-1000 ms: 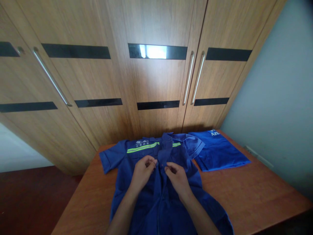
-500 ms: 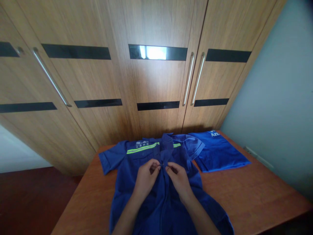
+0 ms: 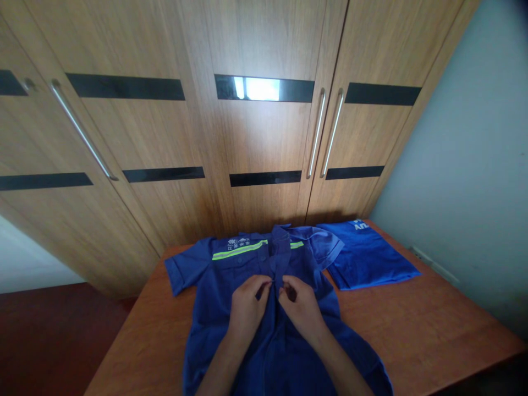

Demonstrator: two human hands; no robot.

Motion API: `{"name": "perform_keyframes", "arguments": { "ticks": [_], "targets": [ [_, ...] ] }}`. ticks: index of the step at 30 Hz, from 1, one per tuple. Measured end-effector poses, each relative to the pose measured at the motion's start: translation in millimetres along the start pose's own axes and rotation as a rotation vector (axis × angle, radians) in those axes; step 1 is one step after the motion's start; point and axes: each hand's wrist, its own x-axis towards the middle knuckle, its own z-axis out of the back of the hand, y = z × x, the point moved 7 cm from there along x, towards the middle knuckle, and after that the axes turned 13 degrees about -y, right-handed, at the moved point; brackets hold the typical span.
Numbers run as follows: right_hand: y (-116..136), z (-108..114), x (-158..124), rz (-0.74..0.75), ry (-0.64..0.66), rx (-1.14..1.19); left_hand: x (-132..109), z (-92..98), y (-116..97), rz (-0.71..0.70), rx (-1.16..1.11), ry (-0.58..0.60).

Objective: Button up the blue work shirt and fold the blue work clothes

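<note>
A dark blue short-sleeved work shirt [image 3: 214,308] lies spread out front side up, its collar at the far end. Yellow-green reflective strips [image 3: 239,251] cross its chest, with white lettering above the left one. My left hand [image 3: 248,302] pinches the front edge of the shirt at the middle, thumb and forefinger together. Close beside it, my right hand [image 3: 301,305] pinches the opposite front edge. Any button or zip between the fingertips is too small and covered to make out.
A folded bright blue garment [image 3: 371,258] with white letters lies at the right, partly under the shirt's sleeve. The reddish wooden table [image 3: 421,330] backs onto a wooden wardrobe [image 3: 264,137] with metal handles. A pale wall [image 3: 462,165] closes off the right side.
Both hands have shifted slightly toward me along the shirt's front opening, still pinching the cloth. The shirt and folded garment lie as before; the view has turned very slightly.
</note>
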Motion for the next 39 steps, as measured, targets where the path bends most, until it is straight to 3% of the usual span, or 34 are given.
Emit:
{"name": "perform_keyframes", "arguments": {
  "ticks": [5,10,15,20,28,39],
  "targets": [
    [-3.5,-10.2,-4.8,-0.104,0.119,0.18,-2.0,-3.7,0.0,0.01,-0.031,0.036],
    [-3.8,-14.2,-8.4,-0.128,0.164,0.32,-4.6,-6.2,8.4,0.147,-0.108,0.033],
    [-0.4,-7.2,-6.3,0.021,0.07,0.041,-6.1,-9.6,7.8,0.303,-0.329,0.067],
    [1.5,-9.4,-9.1,0.104,0.073,-0.08,-6.8,-13.8,17.2,0.403,-0.365,0.026],
    [2.3,-2.8,-9.5,0.122,0.033,-0.182,-11.0,-19.7,30.7,0.452,-0.416,-0.002],
    [16.8,1.0,-7.6,0.343,-0.015,-0.47,-13.1,-17.2,28.9,0.452,-0.39,-0.034]
  ]
}}
